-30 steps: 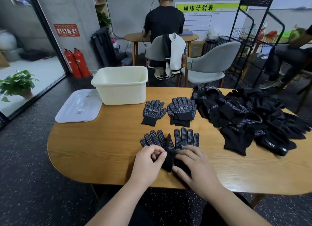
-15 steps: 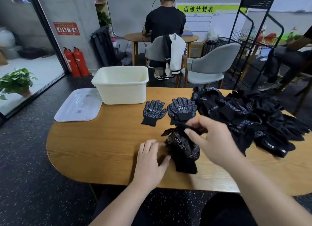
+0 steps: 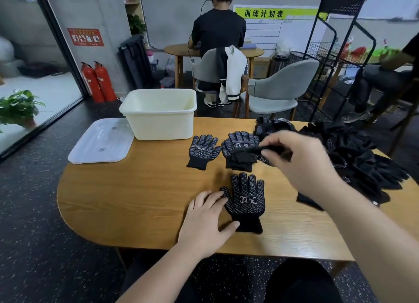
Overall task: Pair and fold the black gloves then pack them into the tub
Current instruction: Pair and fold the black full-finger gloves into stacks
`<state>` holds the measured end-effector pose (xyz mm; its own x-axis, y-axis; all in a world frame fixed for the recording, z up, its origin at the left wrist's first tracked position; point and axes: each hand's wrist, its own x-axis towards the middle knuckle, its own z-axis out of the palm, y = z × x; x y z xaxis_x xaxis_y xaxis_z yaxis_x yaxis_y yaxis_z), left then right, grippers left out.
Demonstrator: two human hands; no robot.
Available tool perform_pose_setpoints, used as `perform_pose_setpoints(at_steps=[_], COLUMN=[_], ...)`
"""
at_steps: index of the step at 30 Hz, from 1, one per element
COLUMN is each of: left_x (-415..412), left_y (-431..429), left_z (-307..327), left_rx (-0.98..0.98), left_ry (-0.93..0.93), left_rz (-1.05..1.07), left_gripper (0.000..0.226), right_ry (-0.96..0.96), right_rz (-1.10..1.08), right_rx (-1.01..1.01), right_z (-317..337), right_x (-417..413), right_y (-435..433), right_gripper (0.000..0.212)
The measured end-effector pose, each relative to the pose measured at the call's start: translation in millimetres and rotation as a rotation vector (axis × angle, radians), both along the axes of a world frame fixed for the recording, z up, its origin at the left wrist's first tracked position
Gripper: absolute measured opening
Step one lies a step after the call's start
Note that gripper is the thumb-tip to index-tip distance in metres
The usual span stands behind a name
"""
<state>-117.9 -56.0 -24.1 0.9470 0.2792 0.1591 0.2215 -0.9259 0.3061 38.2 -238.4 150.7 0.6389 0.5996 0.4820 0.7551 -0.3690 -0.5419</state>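
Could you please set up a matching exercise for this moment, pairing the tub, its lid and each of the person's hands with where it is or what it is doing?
Things:
1. tub
2. lid
3. left hand
4. right hand

Places or states:
A. pinches a black glove above the table
B. lies flat on the table, left of the tub
C. rests on the table, touching a flat dotted glove
D. stands open at the table's far edge

Pairs: 1-D, 2-B, 3-C, 4-A
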Motion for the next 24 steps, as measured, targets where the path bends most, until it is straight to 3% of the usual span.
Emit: perform_pose_setpoints(at_steps=[3,5,7,17,20,24], left_x=[0.8,0.5,0.2,-2.0,-3.6,-3.8], left_y=[-0.2,-0.6,-0.8,-2.5,-5.0,-5.1], left_z=[1.2,1.9,2.6,9.6,15.6,16.1], left_rx=[-0.003,-0.022,-0.038,-0.104,-0.144,-0.153], left_ry=[0.018,0.041,0.049,0.041,0.03,0.026], left_rz=[0.001,0.003,0.002,0.032,0.05,0.049], left_gripper=[0.082,0.083,0.083,0.094,0.098,0.099], right_ry=[-0.107,-0.102,-0.115,-0.283,-0.376,-0.335], right_rz=[0.069,0.114,0.128,-0.077,-0.02,0.022], right_rx=[-0.168,-0.357,-0.423,-0.062,-0.121,-0.177], right_z=[-59.6,-110.4,-148.8,-146.6,-159.2,-186.0], right_x=[-12.7,-21.4,-28.8,-41.7,-56.1,-61.1], right_y=[-3.4,-8.8,-15.9,-10.0,-14.7,-20.5], right_gripper=[0.022,0.022,0.02,0.014,0.013,0.02])
